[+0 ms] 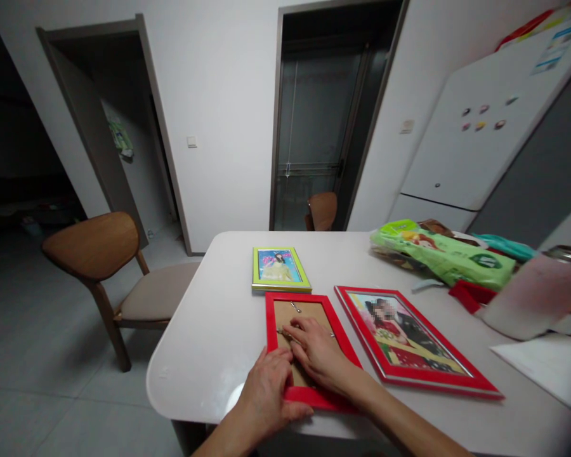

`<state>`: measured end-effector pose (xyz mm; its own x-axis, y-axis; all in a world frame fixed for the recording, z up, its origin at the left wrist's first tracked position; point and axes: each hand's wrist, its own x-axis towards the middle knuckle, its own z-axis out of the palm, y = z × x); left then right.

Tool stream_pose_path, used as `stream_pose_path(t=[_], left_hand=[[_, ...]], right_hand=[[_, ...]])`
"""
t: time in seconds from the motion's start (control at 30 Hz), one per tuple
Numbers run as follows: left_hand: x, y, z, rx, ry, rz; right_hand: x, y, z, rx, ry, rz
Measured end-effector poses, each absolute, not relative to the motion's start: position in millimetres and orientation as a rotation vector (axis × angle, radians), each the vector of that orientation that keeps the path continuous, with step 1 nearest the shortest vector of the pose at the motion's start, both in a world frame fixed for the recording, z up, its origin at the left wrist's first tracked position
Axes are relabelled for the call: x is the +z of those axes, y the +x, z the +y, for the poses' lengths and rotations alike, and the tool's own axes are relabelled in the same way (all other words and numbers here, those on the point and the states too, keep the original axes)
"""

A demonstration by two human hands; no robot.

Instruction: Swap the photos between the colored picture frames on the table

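A red picture frame (272, 317) lies face down on the table, its brown backing board (285, 311) turned up. Small metal clips (295, 307) show along the board's edges. My left hand (270, 387) grips the frame at its near left corner, thumb along the front side and fingers over the left side. Across the board reaches my right hand (314, 349), its bent fingers pressed together with the tips at a metal clip on the left edge; the hand hides part of the board. Beside it lies a larger red frame (390, 374) with a photo facing up.
Behind the frame sits a green-framed picture (282, 269). Toward the right are a green package (442, 254), a large jar (528, 298) and a white sheet (552, 368). A wooden chair (157, 295) stands left of the white table (204, 355).
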<state>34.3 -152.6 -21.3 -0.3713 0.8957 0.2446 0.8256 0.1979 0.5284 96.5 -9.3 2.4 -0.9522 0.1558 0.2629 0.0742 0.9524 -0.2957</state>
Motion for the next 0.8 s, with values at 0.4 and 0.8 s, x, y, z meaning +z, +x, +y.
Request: stream_pose_path(t=[0.4,0.8], left_hand=[[-24.4,32.2,-152.6,1.022,1.651,2.27],[-30.4,31.3,-153.0,1.038,1.629,2.279]], right_hand=[[-3.8,57.8,-4.9,0.422,-0.392,-2.804],[-10.3,50.7,19.9,0.419,-0.568,-2.721]])
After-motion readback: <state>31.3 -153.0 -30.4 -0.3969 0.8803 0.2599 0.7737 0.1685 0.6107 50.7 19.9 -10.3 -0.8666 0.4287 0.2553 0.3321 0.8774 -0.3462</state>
